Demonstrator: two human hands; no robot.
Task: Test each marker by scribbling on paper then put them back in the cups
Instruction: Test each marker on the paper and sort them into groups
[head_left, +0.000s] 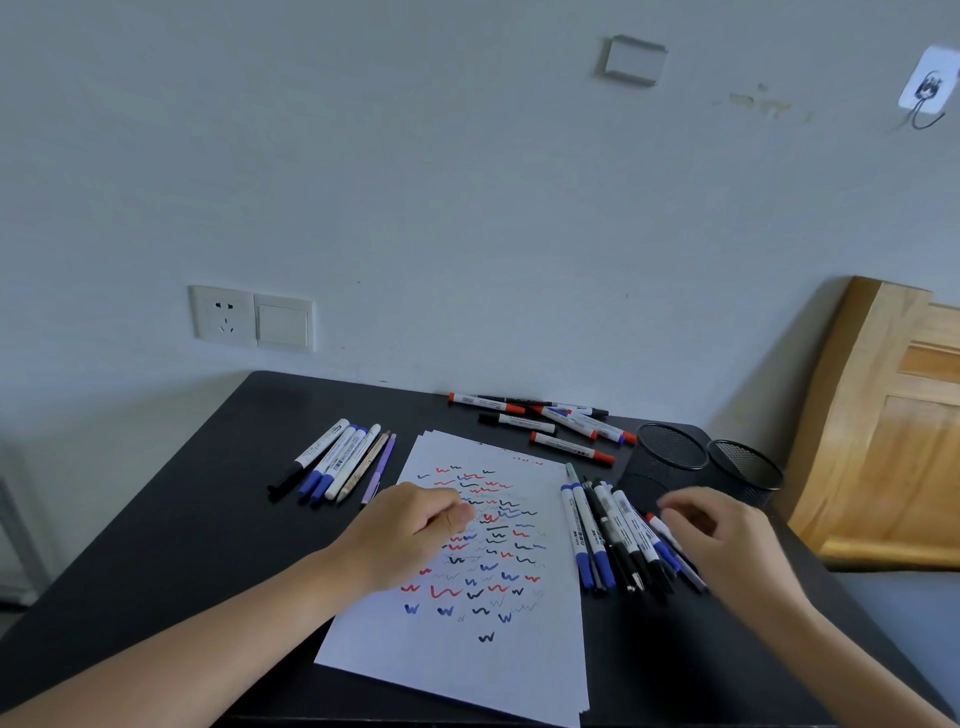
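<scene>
A stack of white paper (467, 660) covered in red, blue and black scribbles lies in the middle of the black table (182, 545). My left hand (410, 530) rests on the sheet with fingers loosely curled, holding nothing that I can see. My right hand (722, 540) hovers over a pile of markers (608, 535) just right of the paper, fingers loosely bent and blurred, gripping nothing visible. Two black mesh cups (670, 452) (748, 467) stand at the back right; whether they hold anything is unclear. More markers lie at the back (545, 421) and in a row on the left (337, 462).
A wall with a socket and switch (254, 322) rises right behind the table. A wooden headboard (883, 426) stands to the right of the cups. The table's right edge runs close past my right forearm.
</scene>
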